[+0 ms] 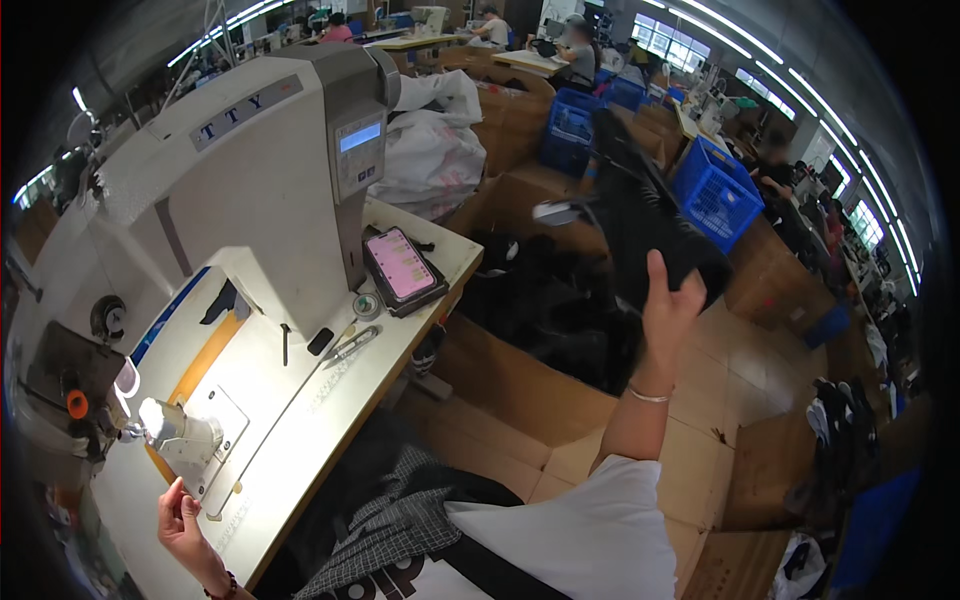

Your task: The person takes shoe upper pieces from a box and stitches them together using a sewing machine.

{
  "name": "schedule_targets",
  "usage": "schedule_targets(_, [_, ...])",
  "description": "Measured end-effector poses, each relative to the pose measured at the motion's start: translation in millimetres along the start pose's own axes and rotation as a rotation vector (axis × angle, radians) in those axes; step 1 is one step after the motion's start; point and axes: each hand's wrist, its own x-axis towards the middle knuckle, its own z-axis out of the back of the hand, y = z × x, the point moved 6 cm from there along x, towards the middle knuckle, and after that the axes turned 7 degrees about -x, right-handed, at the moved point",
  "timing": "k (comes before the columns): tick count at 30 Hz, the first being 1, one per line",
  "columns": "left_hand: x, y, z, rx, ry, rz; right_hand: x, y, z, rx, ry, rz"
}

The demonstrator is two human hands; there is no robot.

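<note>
My right hand (672,310) is raised over a large cardboard box, thumb and fingers closed around a black shoe upper (645,215). A pale, shiny piece (558,212) sticks out on the upper's left side. At the lower left, my left hand (187,530) is at the worktable's near edge, just below the post (187,440) of a sewing machine (240,150). Its thumb and forefinger are pinched together; whether anything small is between them is hidden. A lamp lights the post and the metal plate around it brightly.
On the worktable (300,420) lie thread snips (352,345), a small round tin (366,305) and a phone (402,265) on a dark case. The cardboard box (520,400) holds black pieces. Blue crates (716,195), white sacks (430,150) and other people at work are beyond.
</note>
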Motion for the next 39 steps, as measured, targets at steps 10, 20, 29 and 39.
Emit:
schedule_targets(10, [-19,15,6,0.072,0.012,0.008,-68,-161,-166,-0.546,0.246,-0.173])
schedule_targets(20, [-93,-40,135,0.414,-0.458,-0.007,-204,161,-217,0.804,0.389,0.554])
schedule_targets(29, [-293,-211,261,1.288,-1.047,0.112,-352,328,-254,1.092,1.541,0.513])
schedule_targets(39, [-446,-93,301,1.210,-1.170,0.821,-382,334,-265,1.078,1.734,0.366])
